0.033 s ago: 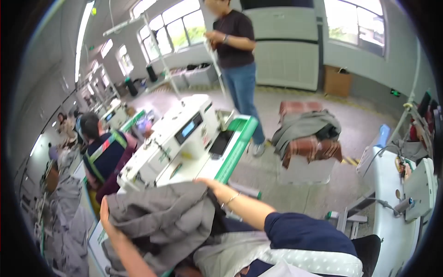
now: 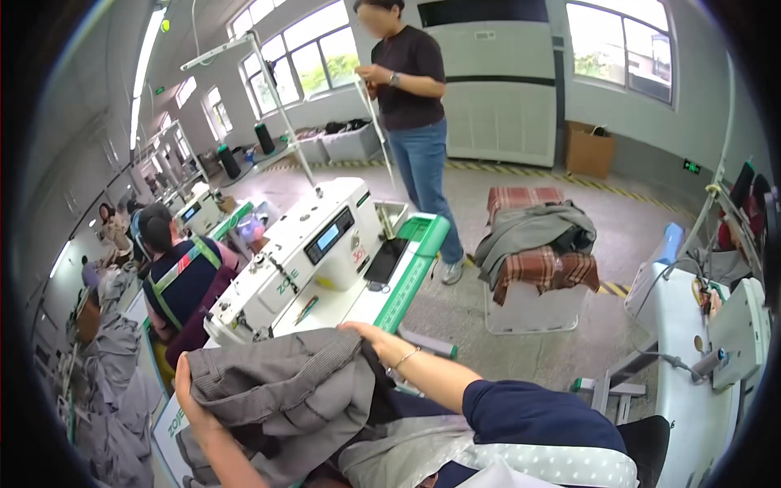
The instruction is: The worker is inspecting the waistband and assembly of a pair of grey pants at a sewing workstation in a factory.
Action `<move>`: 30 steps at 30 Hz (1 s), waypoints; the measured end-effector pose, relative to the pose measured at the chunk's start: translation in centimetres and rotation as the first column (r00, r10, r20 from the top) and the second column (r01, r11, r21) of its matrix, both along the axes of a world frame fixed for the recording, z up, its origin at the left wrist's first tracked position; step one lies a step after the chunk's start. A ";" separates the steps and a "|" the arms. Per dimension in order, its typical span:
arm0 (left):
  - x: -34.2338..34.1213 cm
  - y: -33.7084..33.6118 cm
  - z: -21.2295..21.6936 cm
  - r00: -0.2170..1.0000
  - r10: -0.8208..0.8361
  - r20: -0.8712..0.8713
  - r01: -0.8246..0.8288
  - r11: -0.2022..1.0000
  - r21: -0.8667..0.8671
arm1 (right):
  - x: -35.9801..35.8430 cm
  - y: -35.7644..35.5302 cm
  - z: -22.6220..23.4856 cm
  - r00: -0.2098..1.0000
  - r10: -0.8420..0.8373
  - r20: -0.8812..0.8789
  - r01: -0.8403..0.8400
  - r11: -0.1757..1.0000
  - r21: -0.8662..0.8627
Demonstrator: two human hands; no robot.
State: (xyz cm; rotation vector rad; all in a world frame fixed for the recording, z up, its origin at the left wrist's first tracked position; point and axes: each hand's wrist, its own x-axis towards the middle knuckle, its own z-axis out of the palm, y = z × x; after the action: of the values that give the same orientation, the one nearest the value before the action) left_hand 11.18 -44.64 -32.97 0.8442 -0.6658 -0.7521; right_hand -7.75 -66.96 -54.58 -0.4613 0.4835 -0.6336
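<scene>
A dark grey garment (image 2: 297, 390) of finely checked cloth is stretched between my two hands in front of the sewing machine (image 2: 301, 248). My left hand (image 2: 189, 390) is closed on its left edge, with the fingers partly hidden. At the upper right edge of the cloth, my right hand (image 2: 376, 343) grips it, fingertips mostly tucked out of sight. The garment's near part hangs in loose folds over my lap and the table edge. Just beyond it, a small pair of thread snips (image 2: 306, 307) lies on the white machine bed.
A phone (image 2: 386, 262) lies on the machine table's green-edged end. Beyond stands a person (image 2: 415, 89). Grey clothing (image 2: 537, 232) is heaped on a plaid-covered plastic bin (image 2: 533, 309). Another worker (image 2: 183, 276) sits at left near piled grey fabric (image 2: 122, 390). Another machine table (image 2: 683, 390) stands right.
The picture is sharper, and the whole scene has shifted slightly. Both hands keep their hold; the garment's upper edge between them lies a little lower in the picture.
</scene>
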 end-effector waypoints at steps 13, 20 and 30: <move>-0.2 -0.6 1.0 1.000 0.010 0.010 -0.009 0.998 -0.062 | -3.0 0.8 3.7 0.970 0.145 0.195 -0.164 0.983 0.081; 6.5 1.3 -1.7 0.944 0.238 0.227 -0.247 0.969 0.013 | -5.5 2.4 7.8 0.956 0.071 -0.285 -0.178 0.911 -0.372; 2.8 0.7 -1.7 0.984 0.072 0.164 -0.092 0.990 0.112 | -3.3 -1.3 6.5 0.986 -0.142 0.082 0.157 0.962 -0.223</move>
State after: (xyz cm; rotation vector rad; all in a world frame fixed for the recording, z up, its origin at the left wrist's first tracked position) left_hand 13.99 -43.93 -34.72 1.0432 -0.7295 -0.6586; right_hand -11.06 -68.29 -48.12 -0.6240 0.3865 -0.8535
